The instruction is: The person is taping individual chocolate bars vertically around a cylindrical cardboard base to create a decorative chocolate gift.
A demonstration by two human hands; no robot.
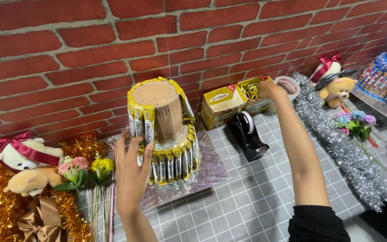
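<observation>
A two-tier cardboard cake form stands on a silver board, ringed with yellow chocolate bars. My left hand presses flat against the bars on its left side. My right hand reaches far back into a yellow box holding more wrapped bars; whether it grips one is hidden. A second, open yellow box sits beside it.
A black tape dispenser stands between the boxes and me. Silver tinsel, a teddy bear, flowers and another bar-covered cake lie right. Gold tinsel, plush bears and flowers lie left. A brick wall is behind.
</observation>
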